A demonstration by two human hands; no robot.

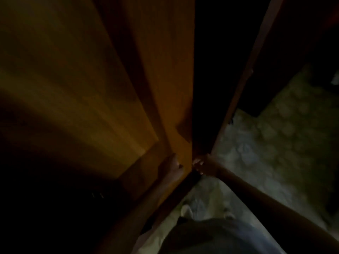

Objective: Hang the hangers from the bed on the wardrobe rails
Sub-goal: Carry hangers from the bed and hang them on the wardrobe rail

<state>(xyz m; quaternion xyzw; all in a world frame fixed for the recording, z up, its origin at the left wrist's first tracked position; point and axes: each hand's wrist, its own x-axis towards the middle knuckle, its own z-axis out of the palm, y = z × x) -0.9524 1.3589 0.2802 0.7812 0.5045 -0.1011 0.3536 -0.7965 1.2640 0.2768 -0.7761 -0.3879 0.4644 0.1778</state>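
Observation:
The view is dark and blurred. An orange-brown left wardrobe door (110, 79) fills the left half. A thin right wardrobe door (244, 85) stands edge-on, swung outward. Between them is a black gap (216, 70) whose inside cannot be made out. My left hand (172, 166) is at the inner edge of the left door, fingers curled on it. My right hand (201, 165) grips the lower edge of the right door. No hangers, rail or bed show.
Pale patterned floor (266, 153) lies to the right and below. My feet (187, 210) stand close to the wardrobe base. Dark shapes sit at the far right edge.

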